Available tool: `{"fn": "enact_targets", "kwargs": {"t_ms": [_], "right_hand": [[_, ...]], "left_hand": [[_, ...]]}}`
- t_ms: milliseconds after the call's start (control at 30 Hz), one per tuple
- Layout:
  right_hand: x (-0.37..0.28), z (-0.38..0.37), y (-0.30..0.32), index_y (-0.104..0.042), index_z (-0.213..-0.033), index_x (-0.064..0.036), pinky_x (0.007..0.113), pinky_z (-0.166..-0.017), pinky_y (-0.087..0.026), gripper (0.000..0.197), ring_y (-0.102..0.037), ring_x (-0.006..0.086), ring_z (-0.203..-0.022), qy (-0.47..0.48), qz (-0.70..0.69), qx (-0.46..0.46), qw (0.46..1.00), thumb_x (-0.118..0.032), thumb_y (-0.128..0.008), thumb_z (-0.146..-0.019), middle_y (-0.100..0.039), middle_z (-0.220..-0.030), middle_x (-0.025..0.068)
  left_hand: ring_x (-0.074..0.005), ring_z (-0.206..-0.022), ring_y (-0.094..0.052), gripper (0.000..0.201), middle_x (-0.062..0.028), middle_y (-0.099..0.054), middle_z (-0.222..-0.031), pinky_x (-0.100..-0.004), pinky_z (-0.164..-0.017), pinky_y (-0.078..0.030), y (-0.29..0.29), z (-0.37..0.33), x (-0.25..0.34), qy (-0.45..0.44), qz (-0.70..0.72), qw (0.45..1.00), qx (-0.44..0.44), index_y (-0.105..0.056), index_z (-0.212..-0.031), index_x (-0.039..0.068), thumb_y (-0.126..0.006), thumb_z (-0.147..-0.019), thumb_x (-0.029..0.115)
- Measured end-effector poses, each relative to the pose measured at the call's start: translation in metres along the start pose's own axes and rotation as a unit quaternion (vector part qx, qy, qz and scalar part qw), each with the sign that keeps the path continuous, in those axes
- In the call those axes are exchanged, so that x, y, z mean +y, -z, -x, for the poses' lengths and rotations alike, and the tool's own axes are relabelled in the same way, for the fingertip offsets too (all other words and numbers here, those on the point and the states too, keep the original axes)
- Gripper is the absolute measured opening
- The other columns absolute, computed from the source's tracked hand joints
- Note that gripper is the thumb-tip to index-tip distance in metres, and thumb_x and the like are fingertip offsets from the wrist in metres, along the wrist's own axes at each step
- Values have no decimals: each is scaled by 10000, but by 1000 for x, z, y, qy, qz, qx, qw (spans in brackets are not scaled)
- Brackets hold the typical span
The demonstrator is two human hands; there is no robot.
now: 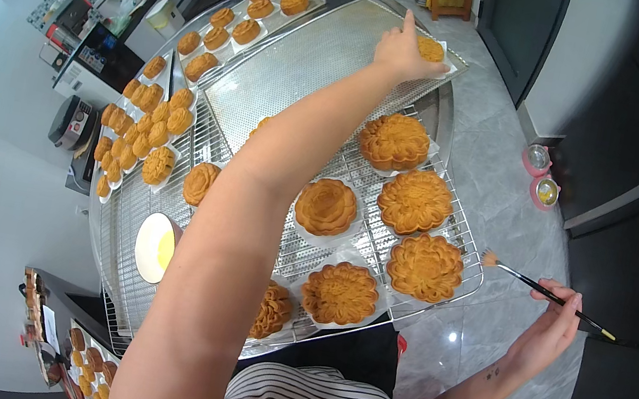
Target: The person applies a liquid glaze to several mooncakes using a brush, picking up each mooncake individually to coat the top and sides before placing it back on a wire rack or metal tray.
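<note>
1. The left hand (404, 52) reaches to the far right corner of the perforated tray (299, 63). Its thumb and a finger are spread around the near left side of a small golden cake (430, 48) on white paper. Whether the grip has closed on it, I cannot tell.
2. That small cake sits at the tray's corner, just right of the left palm and touching or nearly touching the thumb. It looks round from above, with no clear long axis.
3. The right hand (548, 329) holds a slim brush (526, 279) in a narrow finger grip, off to the right of the wire rack (295, 256).
4. The brush's long axis slants from upper left to lower right, bristles toward the rack. They are just beside the nearest flower-shaped cake (426, 267), with a gap between.
5. The left hand is much nearer the small cake; the right hand is well apart from it, toward the lower right.
6. A white bowl (147, 246) with yellow liquid stands left of the left forearm.
</note>
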State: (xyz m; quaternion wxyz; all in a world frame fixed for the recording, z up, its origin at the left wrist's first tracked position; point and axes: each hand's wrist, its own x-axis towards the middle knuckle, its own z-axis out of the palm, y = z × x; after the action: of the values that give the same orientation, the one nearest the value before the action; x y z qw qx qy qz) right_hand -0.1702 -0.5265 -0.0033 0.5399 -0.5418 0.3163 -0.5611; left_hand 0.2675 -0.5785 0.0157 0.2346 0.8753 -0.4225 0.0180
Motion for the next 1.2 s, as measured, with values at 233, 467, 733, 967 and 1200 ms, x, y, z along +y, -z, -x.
{"fn": "enact_targets", "kwargs": {"t_ms": [233, 467, 733, 967, 1200], "right_hand": [[8, -3, 17, -626, -944, 31, 394, -952, -441, 356, -608, 212, -877, -18, -14, 5, 1000, -249, -447, -1072, -666, -933, 165], [17, -4, 19, -631, -954, -11, 359, -937, -414, 357, -584, 197, -910, -76, -122, 45, 989, -295, -454, -1078, -646, -887, 121], [12, -8, 9, -623, -947, -24, 351, -911, -405, 335, -579, 207, -918, -86, -145, -39, 985, -295, -471, -1073, -630, -850, 101], [0, -2, -3, -613, -1039, 26, 329, -924, -457, 328, -573, 173, -874, -74, -136, -43, 987, -265, -471, -1084, -617, -961, 91], [-4, -1, -2, -611, -1043, 30, 331, -932, -451, 326, -562, 177, -882, -64, -134, -75, 986, -260, -467, -1085, -611, -973, 95]], "left_hand": [[-377, -1339, -519, 1078, -282, -511, -1441, -425, -1109, -422, 71, -10, -57, 30, 7, 999, -18, -338, -1516, -39, -593, -816, 740], [-271, -972, -703, 375, -141, -735, -1082, -381, -913, -534, 198, 54, -186, 4, -196, 974, -112, -680, -1243, 153, -578, -925, 324], [-266, -892, -700, 256, -107, -716, -901, -405, -814, -549, 215, 185, -236, 57, -210, 964, -153, -756, -980, 154, -714, -809, 339], [-287, -955, -677, 284, -110, -726, -929, -421, -845, -542, 198, 197, -233, 83, -204, 972, -84, -759, -890, 178, -763, -732, 414], [-285, -981, -680, 307, -100, -733, -937, -414, -845, -538, 207, 202, -238, 108, -194, 968, -116, -758, -902, 192, -768, -728, 445]]}}
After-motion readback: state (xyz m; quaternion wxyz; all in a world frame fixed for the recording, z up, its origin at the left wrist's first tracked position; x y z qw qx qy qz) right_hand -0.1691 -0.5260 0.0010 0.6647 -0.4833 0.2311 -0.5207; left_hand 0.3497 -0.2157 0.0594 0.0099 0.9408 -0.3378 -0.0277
